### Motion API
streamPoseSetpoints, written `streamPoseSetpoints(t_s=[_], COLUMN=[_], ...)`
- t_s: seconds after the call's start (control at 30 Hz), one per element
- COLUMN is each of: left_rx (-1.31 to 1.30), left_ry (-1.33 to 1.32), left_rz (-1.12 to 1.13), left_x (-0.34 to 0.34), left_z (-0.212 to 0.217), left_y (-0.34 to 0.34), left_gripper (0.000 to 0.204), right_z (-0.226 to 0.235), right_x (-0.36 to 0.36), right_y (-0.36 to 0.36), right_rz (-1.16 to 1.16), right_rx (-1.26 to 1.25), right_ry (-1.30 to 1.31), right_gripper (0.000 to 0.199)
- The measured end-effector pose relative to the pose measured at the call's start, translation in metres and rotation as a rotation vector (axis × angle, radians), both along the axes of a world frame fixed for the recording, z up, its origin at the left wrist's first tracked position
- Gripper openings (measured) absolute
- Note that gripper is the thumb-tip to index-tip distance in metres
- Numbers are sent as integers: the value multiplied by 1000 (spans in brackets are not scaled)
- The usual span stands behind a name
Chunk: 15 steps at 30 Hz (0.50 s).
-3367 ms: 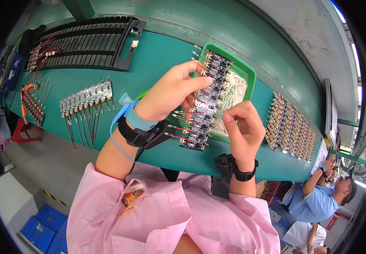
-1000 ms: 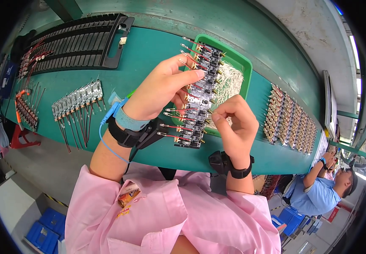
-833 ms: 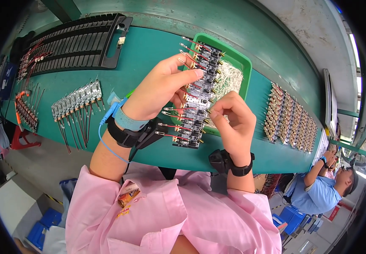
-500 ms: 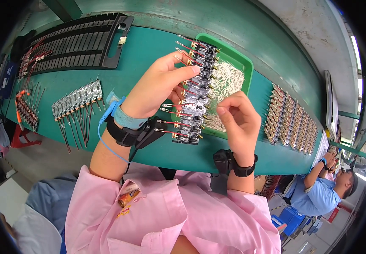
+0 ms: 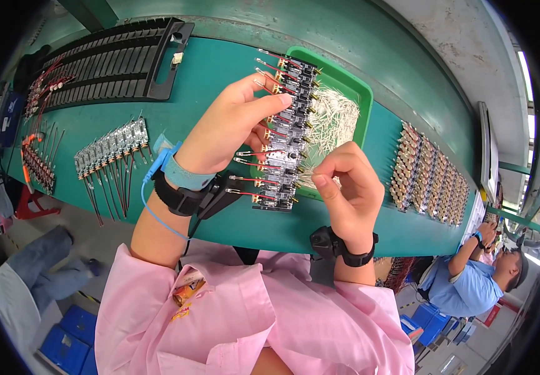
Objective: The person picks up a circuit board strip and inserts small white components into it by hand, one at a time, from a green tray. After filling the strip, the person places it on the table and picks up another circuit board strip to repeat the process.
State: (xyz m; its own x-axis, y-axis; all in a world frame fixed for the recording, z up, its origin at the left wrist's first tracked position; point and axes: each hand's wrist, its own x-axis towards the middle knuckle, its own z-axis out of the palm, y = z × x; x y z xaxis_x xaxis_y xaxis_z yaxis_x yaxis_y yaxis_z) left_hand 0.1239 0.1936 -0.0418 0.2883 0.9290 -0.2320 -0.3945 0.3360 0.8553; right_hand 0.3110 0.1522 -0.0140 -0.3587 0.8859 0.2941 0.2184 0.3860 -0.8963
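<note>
A long panel of joined dark circuit boards (image 5: 290, 128) stands nearly upright in the picture, with red wires and metal-tipped leads along its left side and brass-coloured pins along its right. My left hand (image 5: 223, 131) grips it by the left edge, thumb lying across its face. To the right of the panel's lower part is my right hand (image 5: 354, 194), thumb and forefinger pinched close to the pins. Whatever those fingertips hold is too small to name. Behind both, a green tray (image 5: 365, 103) contains a heap of thin whitish pieces (image 5: 334, 122), partly covered by the panel.
Rows of gold-coloured parts (image 5: 429, 178) lie at right on the green table. To the left are wired board panels (image 5: 115, 147), a black slotted rack (image 5: 114, 62) and an orange-handled tool (image 5: 26, 162). A blue cord (image 5: 151, 206) runs from my left wristband. A co-worker (image 5: 470, 281) sits at far right.
My right hand has shifted slightly left, its fingertips nearer the pins. The panel and my left hand have drifted a little left. At lower left, another person's legs have moved, revealing blue bins.
</note>
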Motion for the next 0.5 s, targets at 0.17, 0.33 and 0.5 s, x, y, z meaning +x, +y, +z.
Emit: streamPoseSetpoints(t_s=[0.17,0.33,0.5], left_rx=[-13,-6,1], left_ry=[6,-6,-7], left_rz=[-13,-12,-11], left_x=[-1,-1,0], left_z=[1,1,2], left_y=[0,-1,-1], left_gripper=[21,20,20], right_z=[1,2,3], right_x=[-1,-3,-3], right_y=[-5,-5,-5], right_rz=[7,0,-2], right_rx=[-17,-18,-2], right_ry=[-65,-96,-100], right_gripper=[8,8,8])
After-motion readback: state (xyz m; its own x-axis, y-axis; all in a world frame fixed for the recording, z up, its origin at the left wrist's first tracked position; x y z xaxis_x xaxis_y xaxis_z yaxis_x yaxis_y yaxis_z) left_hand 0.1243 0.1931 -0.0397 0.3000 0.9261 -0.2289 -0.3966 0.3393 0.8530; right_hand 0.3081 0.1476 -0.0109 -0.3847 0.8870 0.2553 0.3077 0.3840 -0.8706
